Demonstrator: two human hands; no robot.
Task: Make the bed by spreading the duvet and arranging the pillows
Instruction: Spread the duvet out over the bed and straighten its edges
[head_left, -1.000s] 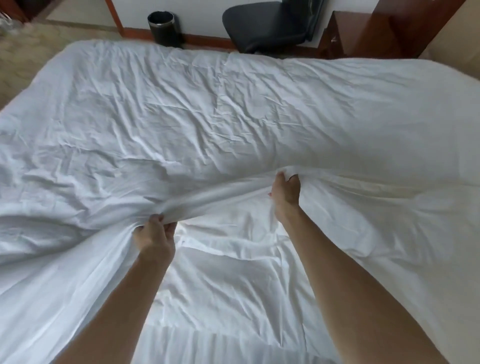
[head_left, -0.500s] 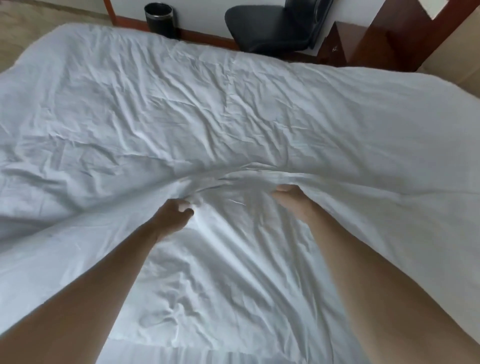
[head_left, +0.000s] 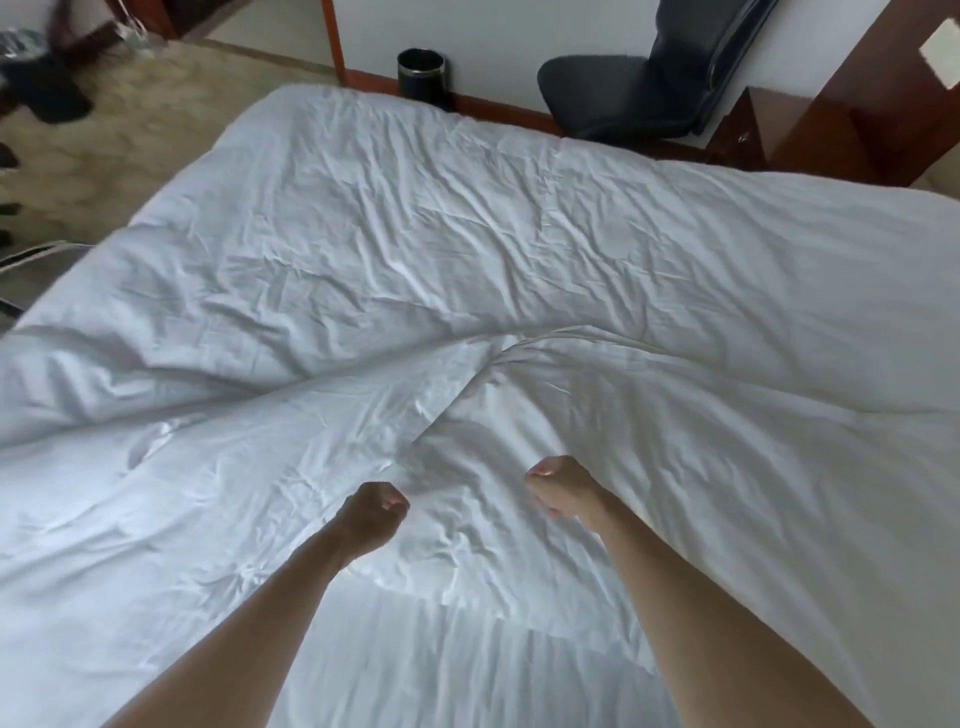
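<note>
A white, wrinkled duvet (head_left: 415, 249) covers the whole bed. A raised fold (head_left: 467, 384) runs from the middle of the bed down toward my hands, with a flatter patch of white cloth (head_left: 467, 519) below it. My left hand (head_left: 371, 517) is curled into a fist just below the lower end of that fold, with no cloth visibly in it. My right hand (head_left: 563, 491) is also curled shut, a little to the right, over the flat patch. No pillows are in view.
Past the far side of the bed stand a black waste bin (head_left: 421, 73), a black chair (head_left: 623, 78) and a dark wooden nightstand (head_left: 769, 130). Beige carpet (head_left: 104, 145) lies to the left, with dark objects (head_left: 47, 93) on it.
Both hands have let go of the duvet edge they were pulling and drawn back toward me, fingers curled. The released fold has settled onto the bed.
</note>
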